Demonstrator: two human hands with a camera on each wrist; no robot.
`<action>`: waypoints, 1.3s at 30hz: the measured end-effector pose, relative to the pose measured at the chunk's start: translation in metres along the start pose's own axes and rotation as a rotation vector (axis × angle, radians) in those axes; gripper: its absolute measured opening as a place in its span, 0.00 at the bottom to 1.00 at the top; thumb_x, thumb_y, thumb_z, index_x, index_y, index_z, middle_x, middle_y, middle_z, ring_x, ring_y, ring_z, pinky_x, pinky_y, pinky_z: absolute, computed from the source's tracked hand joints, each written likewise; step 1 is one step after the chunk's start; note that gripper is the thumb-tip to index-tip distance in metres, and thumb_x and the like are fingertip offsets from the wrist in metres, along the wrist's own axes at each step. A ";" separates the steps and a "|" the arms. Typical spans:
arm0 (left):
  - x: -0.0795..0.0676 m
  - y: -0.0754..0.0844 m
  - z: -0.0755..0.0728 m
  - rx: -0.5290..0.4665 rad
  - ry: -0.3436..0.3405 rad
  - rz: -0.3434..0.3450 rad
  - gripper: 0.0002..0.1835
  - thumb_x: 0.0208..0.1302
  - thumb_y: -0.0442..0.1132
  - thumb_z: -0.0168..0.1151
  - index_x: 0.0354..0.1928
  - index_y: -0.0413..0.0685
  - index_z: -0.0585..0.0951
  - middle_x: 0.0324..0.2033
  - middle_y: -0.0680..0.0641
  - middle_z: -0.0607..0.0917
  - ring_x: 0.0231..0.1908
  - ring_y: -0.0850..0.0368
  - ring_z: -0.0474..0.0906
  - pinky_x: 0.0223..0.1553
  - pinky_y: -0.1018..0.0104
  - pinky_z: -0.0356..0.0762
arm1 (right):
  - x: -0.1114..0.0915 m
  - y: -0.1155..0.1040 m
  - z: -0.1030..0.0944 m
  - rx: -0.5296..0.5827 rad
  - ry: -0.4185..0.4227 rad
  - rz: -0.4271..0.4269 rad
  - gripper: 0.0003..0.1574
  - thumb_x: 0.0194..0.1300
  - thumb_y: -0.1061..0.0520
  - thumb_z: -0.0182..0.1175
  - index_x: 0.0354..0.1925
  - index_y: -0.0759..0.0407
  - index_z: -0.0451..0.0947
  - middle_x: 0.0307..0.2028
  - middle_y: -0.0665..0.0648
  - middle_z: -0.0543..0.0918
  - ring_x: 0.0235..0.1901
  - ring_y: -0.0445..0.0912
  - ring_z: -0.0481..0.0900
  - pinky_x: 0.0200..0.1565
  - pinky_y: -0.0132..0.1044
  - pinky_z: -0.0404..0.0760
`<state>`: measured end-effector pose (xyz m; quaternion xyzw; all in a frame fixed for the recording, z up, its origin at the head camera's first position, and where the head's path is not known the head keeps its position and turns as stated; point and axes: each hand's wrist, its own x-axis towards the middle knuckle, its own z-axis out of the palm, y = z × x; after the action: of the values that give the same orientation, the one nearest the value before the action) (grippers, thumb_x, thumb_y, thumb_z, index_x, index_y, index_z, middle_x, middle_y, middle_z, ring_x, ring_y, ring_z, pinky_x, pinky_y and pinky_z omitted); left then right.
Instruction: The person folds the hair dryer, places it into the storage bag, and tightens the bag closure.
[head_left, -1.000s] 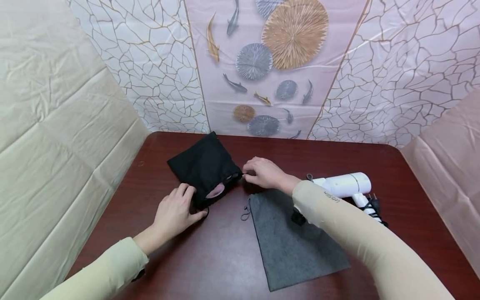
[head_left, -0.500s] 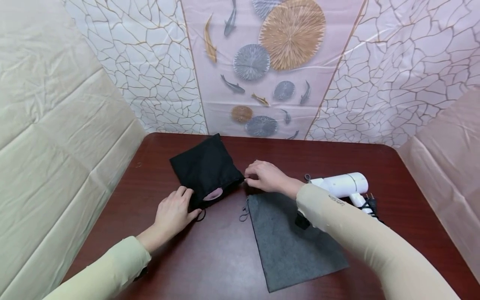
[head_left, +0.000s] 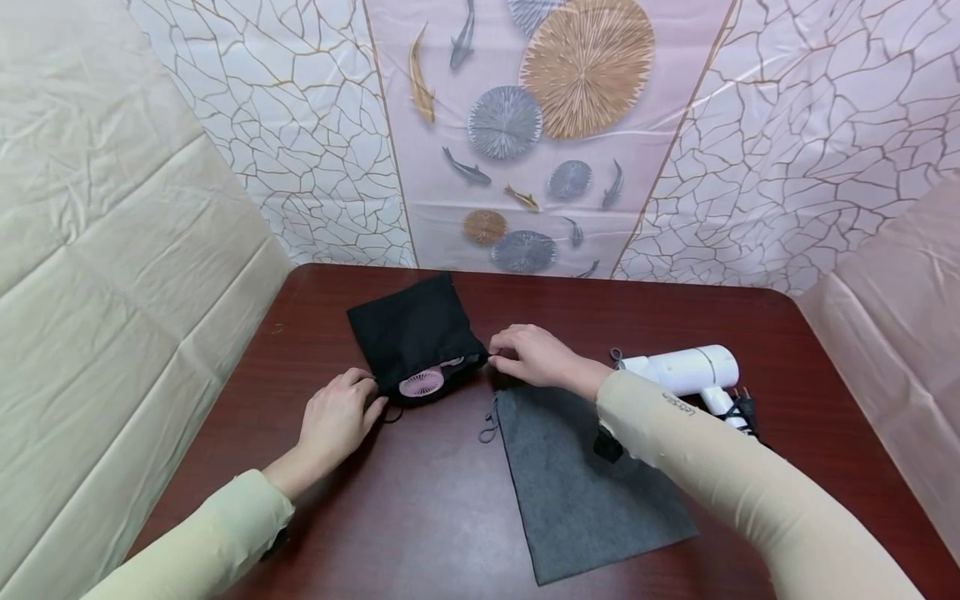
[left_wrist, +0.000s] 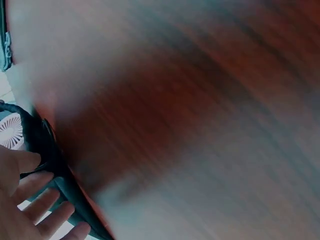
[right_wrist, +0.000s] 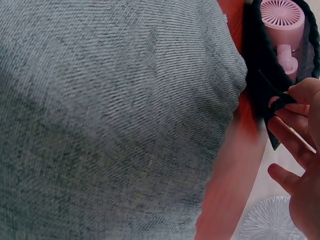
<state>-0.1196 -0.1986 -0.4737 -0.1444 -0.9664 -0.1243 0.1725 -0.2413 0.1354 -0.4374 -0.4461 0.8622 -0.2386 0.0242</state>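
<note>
A black drawstring bag (head_left: 412, 329) lies at the left of the table, its mouth facing me and its cord looped near the left corner. Inside the mouth shows a pink device with a round slotted grille (head_left: 422, 383); the right wrist view also shows its hinged neck (right_wrist: 285, 56). My left hand (head_left: 336, 421) pinches the bag's left mouth corner between thumb and fingers. At the opposite corner, my right hand (head_left: 534, 357) pinches the bag's edge, with the other fingers spread in the right wrist view. The rest of the pink device is hidden in the bag.
A grey drawstring pouch (head_left: 592, 492) lies flat under my right forearm, its cord end towards the black bag. Further right is a white hair dryer (head_left: 686, 369) with a black cord and plug (head_left: 741, 408), partly behind my sleeve. Patterned cloth hangs behind the table.
The bag's far end has shifted slightly right. My left hand has moved a little left and up with its corner, and the mouth gapes wider, showing more of the pink device.
</note>
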 end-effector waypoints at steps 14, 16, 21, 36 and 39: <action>0.006 0.005 0.007 -0.093 0.083 -0.030 0.05 0.64 0.36 0.75 0.38 0.44 0.88 0.45 0.44 0.87 0.42 0.44 0.85 0.36 0.46 0.86 | 0.004 -0.011 -0.001 0.003 0.008 -0.019 0.06 0.76 0.60 0.64 0.41 0.57 0.87 0.36 0.51 0.86 0.36 0.48 0.82 0.43 0.45 0.82; 0.007 0.006 0.004 -0.105 0.101 -0.029 0.04 0.64 0.36 0.75 0.38 0.44 0.88 0.45 0.45 0.87 0.42 0.44 0.85 0.36 0.47 0.86 | 0.004 -0.012 -0.002 0.006 0.014 -0.020 0.06 0.76 0.60 0.64 0.41 0.58 0.88 0.36 0.50 0.87 0.37 0.48 0.82 0.43 0.45 0.83; 0.013 0.004 -0.014 -0.124 0.161 0.007 0.03 0.64 0.35 0.74 0.37 0.45 0.89 0.47 0.44 0.87 0.43 0.43 0.86 0.34 0.45 0.86 | 0.005 -0.013 -0.010 0.010 0.040 -0.031 0.07 0.76 0.60 0.64 0.42 0.59 0.88 0.38 0.52 0.88 0.41 0.49 0.85 0.53 0.50 0.85; 0.044 -0.011 -0.080 -0.093 0.112 0.116 0.03 0.65 0.32 0.71 0.35 0.46 0.84 0.52 0.44 0.84 0.36 0.44 0.85 0.28 0.46 0.82 | 0.011 -0.021 -0.051 -0.004 0.154 -0.059 0.11 0.76 0.59 0.65 0.49 0.63 0.89 0.46 0.59 0.91 0.55 0.56 0.87 0.73 0.56 0.72; 0.045 -0.014 -0.087 -0.078 0.068 0.138 0.03 0.66 0.32 0.70 0.36 0.47 0.84 0.53 0.44 0.83 0.36 0.45 0.85 0.29 0.47 0.81 | 0.012 -0.021 -0.055 -0.016 0.161 -0.059 0.11 0.76 0.59 0.65 0.49 0.63 0.89 0.46 0.59 0.91 0.55 0.56 0.87 0.73 0.56 0.72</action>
<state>-0.1383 -0.2266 -0.3806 -0.2129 -0.9422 -0.1545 0.2075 -0.2466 0.1375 -0.3772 -0.4511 0.8496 -0.2675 -0.0556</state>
